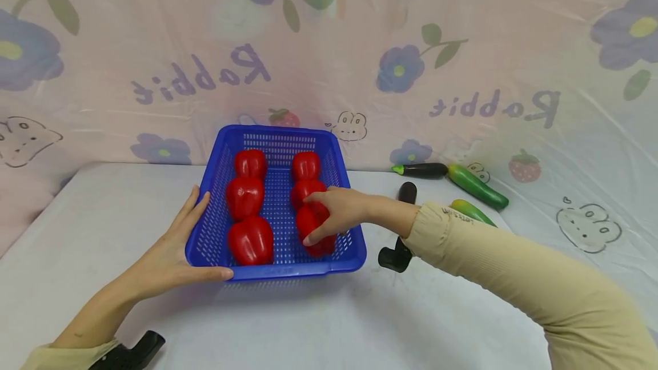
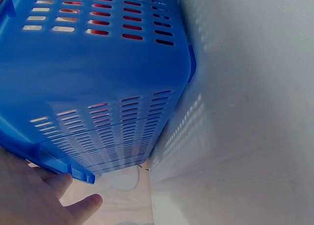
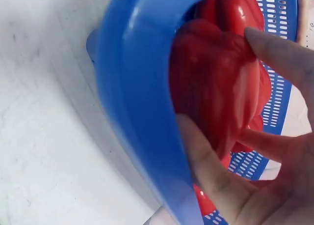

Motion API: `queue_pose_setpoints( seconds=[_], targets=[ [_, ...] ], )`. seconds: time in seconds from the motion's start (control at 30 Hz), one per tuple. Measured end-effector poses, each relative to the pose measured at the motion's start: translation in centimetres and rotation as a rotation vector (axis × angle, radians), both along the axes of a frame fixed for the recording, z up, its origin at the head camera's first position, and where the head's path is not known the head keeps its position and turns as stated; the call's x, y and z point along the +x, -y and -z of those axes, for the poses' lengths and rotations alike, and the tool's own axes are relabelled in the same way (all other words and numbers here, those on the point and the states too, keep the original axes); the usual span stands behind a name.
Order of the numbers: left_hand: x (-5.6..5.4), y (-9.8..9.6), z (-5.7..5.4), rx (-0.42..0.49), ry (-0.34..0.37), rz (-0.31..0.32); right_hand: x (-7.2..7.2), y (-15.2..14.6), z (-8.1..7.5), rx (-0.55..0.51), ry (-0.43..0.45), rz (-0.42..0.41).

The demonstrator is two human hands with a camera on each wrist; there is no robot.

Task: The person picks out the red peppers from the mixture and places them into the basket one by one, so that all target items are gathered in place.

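A blue plastic basket (image 1: 280, 271) with slotted walls holds several red bell peppers in two rows of three. At its near left corner is my left hand (image 1: 175, 250), thumb lying on the front rim and straight fingers against the left side. In the left wrist view, the fingertips (image 2: 88, 205) reach past the rim. My right hand (image 1: 339, 210) reaches over the right wall and grips the nearest bell pepper (image 1: 311, 224) of the right row. The right wrist view shows thumb and fingers around this bell pepper (image 3: 211, 82), which sits just inside the rim.
On the white table (image 1: 288, 330) to the right lie a dark eggplant (image 1: 421, 171), a long green vegetable (image 1: 475, 186) and another green one (image 1: 470, 210) partly behind my sleeve. A patterned curtain (image 1: 319, 73) hangs behind the table. Black wrist-worn gear (image 1: 394, 258) shows below my right wrist.
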State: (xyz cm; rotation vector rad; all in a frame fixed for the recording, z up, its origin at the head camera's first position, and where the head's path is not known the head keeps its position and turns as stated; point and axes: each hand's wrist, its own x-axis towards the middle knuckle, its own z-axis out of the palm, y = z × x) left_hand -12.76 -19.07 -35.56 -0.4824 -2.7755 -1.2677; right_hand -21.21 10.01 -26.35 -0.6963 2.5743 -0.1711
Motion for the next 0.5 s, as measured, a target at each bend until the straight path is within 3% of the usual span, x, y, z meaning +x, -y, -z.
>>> queue_pose_setpoints(
  seconds=[0.5],
  targets=[
    [0.02,-0.09,-0.06,0.013,0.001,0.0,0.16,0.38,0.88,0.035,-0.053,-0.103]
  ],
)
